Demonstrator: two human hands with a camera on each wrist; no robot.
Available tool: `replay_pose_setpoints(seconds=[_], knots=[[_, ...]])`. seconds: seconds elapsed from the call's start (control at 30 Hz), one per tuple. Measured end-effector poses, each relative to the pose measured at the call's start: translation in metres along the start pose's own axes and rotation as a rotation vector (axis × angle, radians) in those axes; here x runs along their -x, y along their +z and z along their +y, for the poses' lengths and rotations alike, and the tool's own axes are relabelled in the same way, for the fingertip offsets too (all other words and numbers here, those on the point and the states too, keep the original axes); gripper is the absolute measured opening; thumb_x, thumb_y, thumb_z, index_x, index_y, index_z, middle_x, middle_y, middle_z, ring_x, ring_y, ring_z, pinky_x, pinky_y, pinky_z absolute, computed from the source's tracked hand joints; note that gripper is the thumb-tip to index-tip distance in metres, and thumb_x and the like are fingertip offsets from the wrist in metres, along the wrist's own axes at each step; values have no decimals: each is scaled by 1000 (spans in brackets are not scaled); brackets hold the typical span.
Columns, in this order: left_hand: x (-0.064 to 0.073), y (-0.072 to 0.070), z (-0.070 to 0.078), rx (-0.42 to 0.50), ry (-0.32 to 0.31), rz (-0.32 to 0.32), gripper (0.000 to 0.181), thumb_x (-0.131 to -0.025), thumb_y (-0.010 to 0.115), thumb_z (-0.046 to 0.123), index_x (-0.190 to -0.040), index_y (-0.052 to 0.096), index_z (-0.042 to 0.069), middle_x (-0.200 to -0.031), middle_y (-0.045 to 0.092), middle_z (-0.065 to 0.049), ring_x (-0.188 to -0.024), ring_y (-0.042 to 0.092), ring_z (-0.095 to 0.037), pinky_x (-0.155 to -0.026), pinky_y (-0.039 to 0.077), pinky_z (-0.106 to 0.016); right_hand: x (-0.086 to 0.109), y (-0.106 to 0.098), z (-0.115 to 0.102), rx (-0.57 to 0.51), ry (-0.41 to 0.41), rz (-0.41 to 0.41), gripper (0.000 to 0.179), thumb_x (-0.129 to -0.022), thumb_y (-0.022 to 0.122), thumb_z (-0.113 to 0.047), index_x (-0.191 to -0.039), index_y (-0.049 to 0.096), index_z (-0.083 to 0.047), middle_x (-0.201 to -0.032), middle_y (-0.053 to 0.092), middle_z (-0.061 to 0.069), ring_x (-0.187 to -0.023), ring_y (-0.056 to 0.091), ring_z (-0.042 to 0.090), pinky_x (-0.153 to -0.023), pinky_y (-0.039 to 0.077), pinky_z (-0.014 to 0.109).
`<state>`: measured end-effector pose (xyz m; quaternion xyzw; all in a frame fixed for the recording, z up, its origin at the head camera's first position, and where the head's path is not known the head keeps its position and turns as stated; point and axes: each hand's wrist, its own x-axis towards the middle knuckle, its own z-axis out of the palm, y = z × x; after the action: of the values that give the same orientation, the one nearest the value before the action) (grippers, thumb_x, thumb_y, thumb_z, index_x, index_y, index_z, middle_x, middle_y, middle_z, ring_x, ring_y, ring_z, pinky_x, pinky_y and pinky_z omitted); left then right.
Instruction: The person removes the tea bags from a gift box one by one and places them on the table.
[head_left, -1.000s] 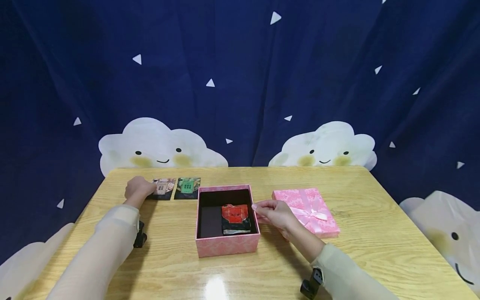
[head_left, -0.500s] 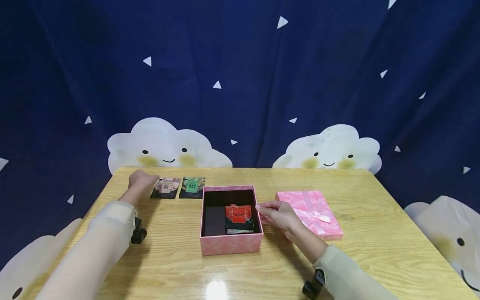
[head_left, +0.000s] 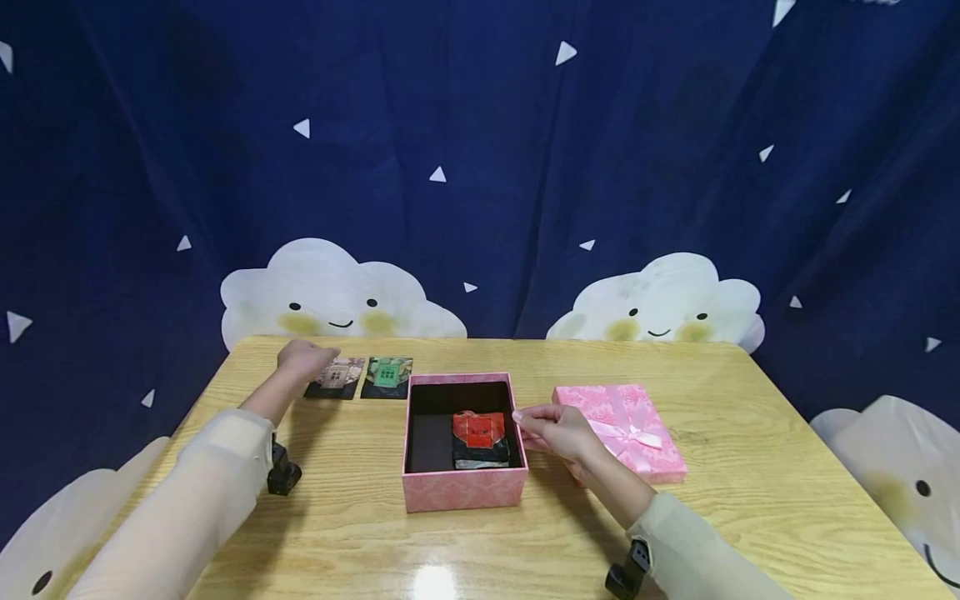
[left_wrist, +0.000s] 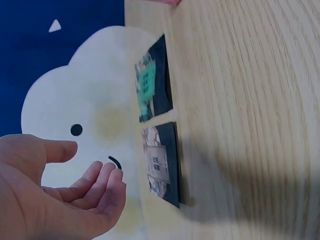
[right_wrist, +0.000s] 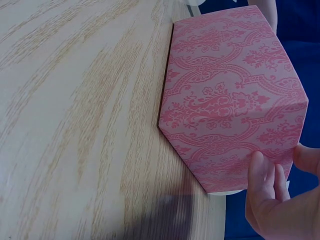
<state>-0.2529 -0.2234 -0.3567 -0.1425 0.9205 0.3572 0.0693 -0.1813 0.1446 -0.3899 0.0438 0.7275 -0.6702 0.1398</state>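
On grained wood (head_left: 750,467), fingers (right_wrist: 257,175) pinching patterned box (right_wrist: 220,105)

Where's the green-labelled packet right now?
In the head view, the green-labelled packet lies on the table, just right of the pale-labelled packet, by the far left corner of the pink box.

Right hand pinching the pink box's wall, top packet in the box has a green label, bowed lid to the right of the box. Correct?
Label color is wrong: the top packet in the pink box has a red one, per the head view. Right hand and bowed lid are as stated.
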Motion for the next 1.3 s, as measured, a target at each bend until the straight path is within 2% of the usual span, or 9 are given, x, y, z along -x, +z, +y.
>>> replay_pose_setpoints(seconds=[0.23, 0.43, 0.6, 0.7, 0.8, 0.9, 1.0, 1.17, 1.3], knots=[[3, 1, 8, 67, 16, -68, 58, -98, 46, 32, -135, 45, -12, -135, 53, -27, -121, 54, -39, -105, 44, -50, 0, 0, 0, 7, 4, -3, 31, -92, 63, -10, -111, 60, 14, -81, 67, -1, -68, 65, 7, -73, 60, 25], [6, 4, 15, 161, 30, -123, 57, -100, 44, 29, -137, 39, -14, -137, 51, -26, -122, 57, -34, -102, 49, -42, 0, 0, 0, 12, -1, 1, 31, -92, 63, -10, -111, 60, 15, -87, 69, 3, -69, 65, 7, -76, 60, 28], [8, 6, 20, 267, 21, -174, 54, -101, 44, 25, -138, 38, -15, -134, 55, -27, -89, 68, -16, -86, 56, -25, -1, -1, 0, 7, 0, 5, 32, -92, 62, -9, -113, 59, 15, -88, 71, 6, -71, 67, 8, -77, 60, 30], [7, 7, 22, 347, 3, -218, 53, -101, 45, 23, -137, 39, -14, -109, 68, -17, -70, 61, 0, -73, 57, -17, -2, -1, 1, 9, 0, -1, 33, -92, 62, -9, -114, 58, 16, -86, 72, 5, -71, 68, 8, -78, 60, 31], [6, 9, 23, 409, -6, -250, 52, -100, 46, 23, -137, 40, -14, -84, 66, 1, -63, 60, 3, -69, 56, -15, -2, -1, 1, 5, 0, -5, 33, -92, 62, -9, -114, 58, 16, -85, 72, 4, -71, 68, 8, -79, 60, 32], [6, 11, 25, 422, 3, -271, 52, -101, 46, 23, -137, 40, -13, -96, 69, -8, -67, 60, 3, -83, 57, -19, -2, -1, 1, 4, -1, -1, 33, -93, 61, -8, -114, 58, 17, -103, 70, 15, -71, 68, 8, -79, 60, 32], [9, 12, 28, 403, 16, -285, 53, -101, 44, 25, -139, 38, -12, -126, 61, -23, -73, 61, 3, -98, 52, -27, -1, 0, 1, 1, 2, 3, 32, -92, 61, -8, -113, 58, 16, -111, 66, 18, -71, 67, 7, -78, 60, 31], [14, 13, 35, 389, 31, -309, 52, -103, 41, 25, -140, 38, -11, -143, 46, -27, -88, 63, -5, -109, 44, -35, -1, 0, 1, -3, 16, 4, 30, -91, 63, -10, -110, 60, 13, -86, 68, 4, -68, 65, 7, -75, 60, 26], [19, 15, 41, 412, 36, -323, 51, -103, 41, 24, -140, 38, -11, -143, 45, -28, -107, 65, -18, -109, 43, -35, 0, 0, 0, -2, 15, 5, 30, -92, 63, -10, -110, 60, 13, -87, 68, 5, -68, 65, 7, -75, 60, 26]])
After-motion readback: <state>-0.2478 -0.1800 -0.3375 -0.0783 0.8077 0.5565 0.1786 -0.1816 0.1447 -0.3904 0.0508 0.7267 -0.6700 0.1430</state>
